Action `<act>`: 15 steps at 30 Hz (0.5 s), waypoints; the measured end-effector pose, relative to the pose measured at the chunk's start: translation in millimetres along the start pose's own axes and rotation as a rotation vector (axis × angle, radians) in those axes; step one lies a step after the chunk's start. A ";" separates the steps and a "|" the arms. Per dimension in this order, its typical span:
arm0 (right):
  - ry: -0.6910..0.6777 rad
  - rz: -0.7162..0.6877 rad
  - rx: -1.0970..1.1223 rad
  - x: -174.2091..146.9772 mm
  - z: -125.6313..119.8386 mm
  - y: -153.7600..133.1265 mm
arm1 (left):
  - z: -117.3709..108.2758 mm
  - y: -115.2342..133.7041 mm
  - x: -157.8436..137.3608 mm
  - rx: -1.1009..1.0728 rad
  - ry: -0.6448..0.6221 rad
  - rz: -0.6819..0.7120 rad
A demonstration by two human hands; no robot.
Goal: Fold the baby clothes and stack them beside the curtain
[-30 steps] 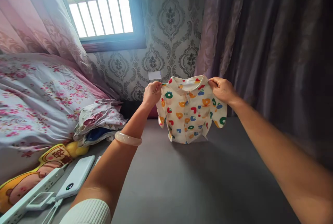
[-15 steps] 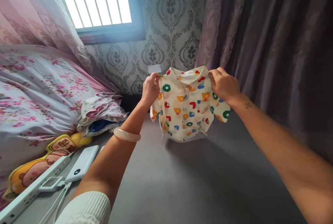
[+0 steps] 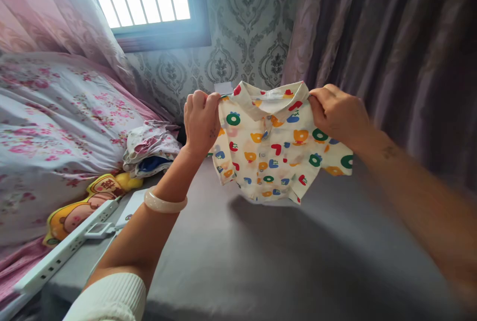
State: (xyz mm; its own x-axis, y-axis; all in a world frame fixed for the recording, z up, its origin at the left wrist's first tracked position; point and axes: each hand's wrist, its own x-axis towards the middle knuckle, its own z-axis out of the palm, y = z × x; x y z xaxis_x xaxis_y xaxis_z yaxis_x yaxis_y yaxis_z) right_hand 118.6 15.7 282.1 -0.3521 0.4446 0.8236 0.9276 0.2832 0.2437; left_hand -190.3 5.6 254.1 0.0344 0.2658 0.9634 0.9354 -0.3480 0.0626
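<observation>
A small cream short-sleeved shirt (image 3: 272,152) with a collar and a colourful print hangs upright, spread between my hands, its buttoned front towards me. My left hand (image 3: 202,121) pinches the shoulder on the left side of the collar. On the other side, my right hand (image 3: 339,115) grips the opposite shoulder, fingers closed over the cloth. The lower hem hangs over the grey surface (image 3: 208,256), where the shirt casts a shadow; whether the hem touches it I cannot tell.
Left of the shirt lies a pile of folded clothes (image 3: 151,149) beside floral bedding (image 3: 67,122). A cartoon cushion (image 3: 80,211), a white power strip (image 3: 67,249), a plugged-in charger (image 3: 99,230) and a partly hidden white power bank (image 3: 130,206) lie nearer. Dark curtains (image 3: 372,52) hang at right.
Both hands have moved apart and closer to me, so the shirt looks larger and is stretched wider. The view has shifted slightly; my left arm now covers more of the power bank.
</observation>
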 end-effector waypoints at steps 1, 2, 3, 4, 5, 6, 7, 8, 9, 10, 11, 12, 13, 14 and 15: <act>0.017 -0.015 -0.007 -1.7 -6.3 -0.8 | -8.1 1.6 0.0 0.002 -0.005 -0.003; 0.038 -0.030 -0.010 -3.1 -12.7 -1.7 | -16.5 3.3 0.6 0.001 -0.009 -0.004; 0.059 -0.047 -0.006 -4.1 -19.2 -2.5 | -25.2 5.3 1.7 0.000 -0.011 -0.002; 0.080 -0.067 0.004 -4.7 -25.9 -3.3 | -34.3 7.5 3.2 0.004 -0.010 0.004; 0.095 -0.089 0.022 -4.7 -32.6 -4.1 | -43.5 9.9 5.3 0.011 -0.006 0.012; 0.102 -0.110 0.046 -4.1 -39.1 -4.6 | -52.5 12.3 7.8 0.026 -0.002 0.020; 0.102 -0.128 0.072 -2.8 -45.1 -4.8 | -61.1 14.7 10.6 0.043 0.001 0.027; 0.098 -0.143 0.097 -1.0 -50.3 -4.6 | -68.8 16.8 13.6 0.059 0.001 0.031; 0.090 -0.152 0.121 1.4 -54.3 -4.1 | -75.1 18.3 16.6 0.067 -0.003 0.033; 0.078 -0.157 0.143 4.0 -56.8 -3.2 | -79.7 19.0 19.5 0.064 -0.014 0.035; 0.066 -0.162 0.164 6.6 -57.5 -2.3 | -82.1 18.5 21.9 0.049 -0.031 0.035; 0.054 -0.166 0.186 8.9 -56.4 -1.4 | -82.2 16.9 23.6 0.024 -0.050 0.037; 0.038 -0.172 0.210 10.6 -53.5 -0.7 | -79.8 14.0 24.3 -0.007 -0.069 0.037; 0.017 -0.178 0.235 11.5 -48.9 -0.4 | -75.0 10.1 23.7 -0.034 -0.091 0.039; -0.013 -0.182 0.257 11.4 -42.8 -0.7 | -68.1 5.3 21.6 -0.054 -0.113 0.041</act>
State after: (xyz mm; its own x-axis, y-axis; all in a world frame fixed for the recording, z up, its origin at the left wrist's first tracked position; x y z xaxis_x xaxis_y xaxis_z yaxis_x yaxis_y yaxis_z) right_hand 119.2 -15.8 313.2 -0.5128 0.3769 0.7713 0.7877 0.5639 0.2481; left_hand -208.6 -51.8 293.0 0.1147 0.3492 0.9300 0.9123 -0.4076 0.0405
